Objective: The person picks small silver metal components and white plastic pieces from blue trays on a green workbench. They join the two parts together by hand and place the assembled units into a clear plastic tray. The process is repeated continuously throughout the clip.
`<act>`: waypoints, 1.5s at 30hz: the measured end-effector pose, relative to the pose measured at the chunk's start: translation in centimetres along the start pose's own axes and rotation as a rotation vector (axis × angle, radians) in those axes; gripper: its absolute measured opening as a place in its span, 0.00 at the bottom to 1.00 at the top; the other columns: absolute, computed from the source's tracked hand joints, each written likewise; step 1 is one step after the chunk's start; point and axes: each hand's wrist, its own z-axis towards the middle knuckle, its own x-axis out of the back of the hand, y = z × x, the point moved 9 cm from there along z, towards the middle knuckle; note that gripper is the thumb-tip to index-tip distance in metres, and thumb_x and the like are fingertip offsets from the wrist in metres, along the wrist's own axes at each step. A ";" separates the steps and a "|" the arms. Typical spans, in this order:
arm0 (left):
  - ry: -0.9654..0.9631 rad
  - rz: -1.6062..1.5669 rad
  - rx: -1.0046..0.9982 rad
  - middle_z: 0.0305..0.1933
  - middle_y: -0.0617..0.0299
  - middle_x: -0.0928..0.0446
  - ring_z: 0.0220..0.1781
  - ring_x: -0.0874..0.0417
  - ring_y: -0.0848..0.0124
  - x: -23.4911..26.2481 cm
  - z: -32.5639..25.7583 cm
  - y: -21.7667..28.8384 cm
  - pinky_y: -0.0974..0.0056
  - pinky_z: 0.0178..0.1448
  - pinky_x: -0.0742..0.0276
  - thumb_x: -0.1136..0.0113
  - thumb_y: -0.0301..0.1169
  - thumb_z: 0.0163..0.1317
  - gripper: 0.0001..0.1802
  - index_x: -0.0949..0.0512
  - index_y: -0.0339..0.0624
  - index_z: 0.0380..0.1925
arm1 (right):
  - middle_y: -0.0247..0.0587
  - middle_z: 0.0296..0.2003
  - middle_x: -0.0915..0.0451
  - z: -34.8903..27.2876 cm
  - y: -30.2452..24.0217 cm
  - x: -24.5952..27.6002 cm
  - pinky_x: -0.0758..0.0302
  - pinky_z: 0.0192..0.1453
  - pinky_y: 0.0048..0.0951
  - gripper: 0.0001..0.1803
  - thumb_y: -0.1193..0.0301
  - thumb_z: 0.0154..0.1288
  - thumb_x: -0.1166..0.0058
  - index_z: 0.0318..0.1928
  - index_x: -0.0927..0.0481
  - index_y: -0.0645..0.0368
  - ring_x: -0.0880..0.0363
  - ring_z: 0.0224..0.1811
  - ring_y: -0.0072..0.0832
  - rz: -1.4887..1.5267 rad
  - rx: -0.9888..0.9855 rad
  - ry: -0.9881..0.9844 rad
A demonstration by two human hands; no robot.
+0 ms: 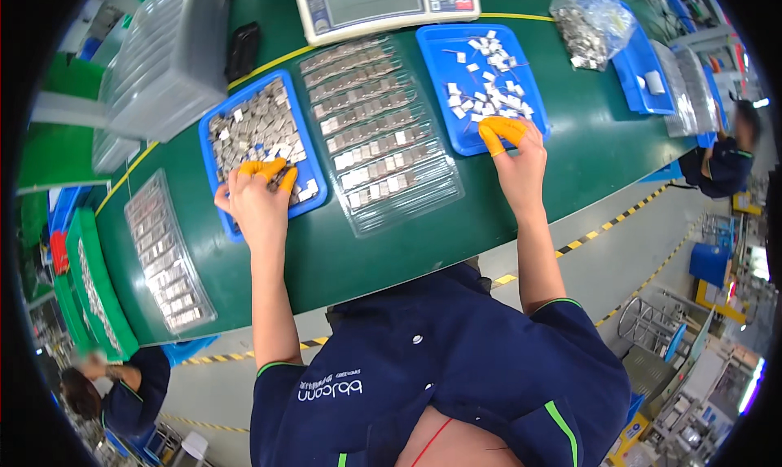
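Note:
My left hand (257,202), with yellow covers on its fingertips, reaches into the blue tray (318,186) of small grey metal pieces (257,125). Its thumb and fingers curl together low over the pieces; whatever lies between the tips is hidden. At the near edge of the other blue tray (423,47), my right hand (521,157) pinches with yellow-covered fingers close to white connectors (489,100), some with thin wires. What it holds is too small to make out. Between both trays lies a clear ribbed plastic blister tray (399,216) with rows of grey and white pieces.
A scale (371,6) stands behind the trays. At left are stacked clear trays (167,59), another filled blister tray (167,251) and a green bin (102,292). A bag of parts (588,27) and a blue bin (643,80) sit right. Other people work at both sides.

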 end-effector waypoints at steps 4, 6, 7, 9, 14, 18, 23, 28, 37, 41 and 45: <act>-0.015 -0.015 -0.021 0.35 0.60 0.22 0.46 0.27 0.65 -0.5 -0.1 0.3 0.56 0.56 0.46 0.31 0.35 0.43 0.12 0.17 0.43 0.28 | 0.41 0.36 0.19 2.3 3.2 -0.5 0.31 0.50 0.35 0.09 0.72 0.51 0.39 0.36 0.17 0.59 0.24 0.41 0.37 -0.049 -0.117 -0.037; 0.005 -0.104 -0.018 0.35 0.61 0.21 0.46 0.27 0.65 -0.2 0.0 0.7 0.56 0.56 0.46 0.31 0.34 0.43 0.11 0.17 0.43 0.27 | 0.43 0.37 0.19 3.4 4.0 -1.9 0.30 0.49 0.36 0.11 0.72 0.51 0.39 0.37 0.17 0.59 0.25 0.42 0.39 -0.008 -0.162 -0.094; -0.005 -0.129 -0.010 0.35 0.62 0.21 0.46 0.27 0.66 -0.2 0.0 0.5 0.57 0.56 0.47 0.31 0.34 0.43 0.11 0.17 0.44 0.28 | 0.46 0.38 0.20 4.0 4.0 -2.6 0.30 0.49 0.36 0.12 0.71 0.51 0.39 0.39 0.18 0.59 0.25 0.43 0.41 -0.003 -0.177 -0.140; -0.031 -0.221 0.082 0.34 0.63 0.21 0.45 0.27 0.66 0.4 0.0 0.5 0.59 0.55 0.46 0.31 0.33 0.44 0.10 0.17 0.45 0.28 | 0.45 0.40 0.21 5.1 2.6 -3.8 0.29 0.50 0.33 0.13 0.72 0.52 0.39 0.41 0.18 0.58 0.25 0.45 0.39 0.018 -0.112 -0.207; -0.020 -0.352 0.224 0.33 0.64 0.21 0.40 0.28 0.68 1.2 -1.3 -0.1 0.63 0.55 0.46 0.31 0.33 0.46 0.10 0.18 0.45 0.30 | 0.46 0.39 0.21 6.0 3.0 -8.0 0.26 0.44 0.34 0.15 0.74 0.49 0.39 0.40 0.18 0.58 0.22 0.37 0.41 -0.092 -0.022 -0.422; 0.025 -0.546 0.196 0.29 0.60 0.21 0.32 0.24 0.70 0.8 -1.9 0.4 0.64 0.44 0.34 0.36 0.27 0.51 0.06 0.21 0.39 0.29 | 0.46 0.32 0.19 6.4 3.0 -7.9 0.26 0.41 0.34 0.10 0.72 0.50 0.40 0.36 0.17 0.57 0.22 0.35 0.39 -0.009 0.079 -0.341; -0.068 -0.701 0.151 0.35 0.58 0.21 0.39 0.23 0.72 0.2 -2.1 2.1 0.69 0.47 0.29 0.43 0.21 0.56 0.04 0.24 0.33 0.33 | 0.40 0.31 0.20 6.4 2.5 -3.9 0.25 0.39 0.34 0.08 0.67 0.52 0.40 0.33 0.16 0.53 0.22 0.36 0.36 -0.120 0.041 -0.031; -0.145 -0.913 0.094 0.35 0.59 0.21 0.39 0.23 0.72 0.2 -2.2 4.6 0.69 0.49 0.30 0.36 0.20 0.50 0.07 0.22 0.35 0.31 | 0.39 0.35 0.19 4.7 -1.2 -0.5 0.24 0.40 0.31 0.09 0.73 0.52 0.40 0.36 0.17 0.57 0.21 0.36 0.34 0.074 -0.040 0.071; -0.341 -1.495 0.204 0.39 0.58 0.20 0.42 0.21 0.72 -1.3 -2.3 10.1 0.68 0.51 0.28 0.37 0.17 0.49 0.12 0.20 0.33 0.36 | 0.47 0.38 0.19 -1.8 -6.5 -3.7 0.22 0.50 0.27 0.13 0.82 0.55 0.42 0.42 0.23 0.73 0.19 0.41 0.30 1.082 -0.568 -0.268; -0.378 -1.511 0.247 0.40 0.58 0.20 0.43 0.21 0.72 -1.5 -2.8 9.9 0.68 0.51 0.28 0.37 0.16 0.49 0.12 0.19 0.33 0.36 | 0.43 0.38 0.19 -2.5 -6.7 -3.9 0.23 0.47 0.22 0.13 0.81 0.55 0.42 0.42 0.21 0.71 0.20 0.40 0.24 1.087 -0.575 -0.316; -0.317 -1.547 0.174 0.39 0.58 0.20 0.42 0.22 0.72 -0.6 -3.0 10.2 0.69 0.52 0.30 0.37 0.16 0.48 0.12 0.19 0.34 0.36 | 0.43 0.38 0.18 -2.6 -6.7 -4.0 0.23 0.47 0.22 0.13 0.81 0.54 0.42 0.42 0.21 0.71 0.19 0.39 0.24 1.100 -0.577 -0.290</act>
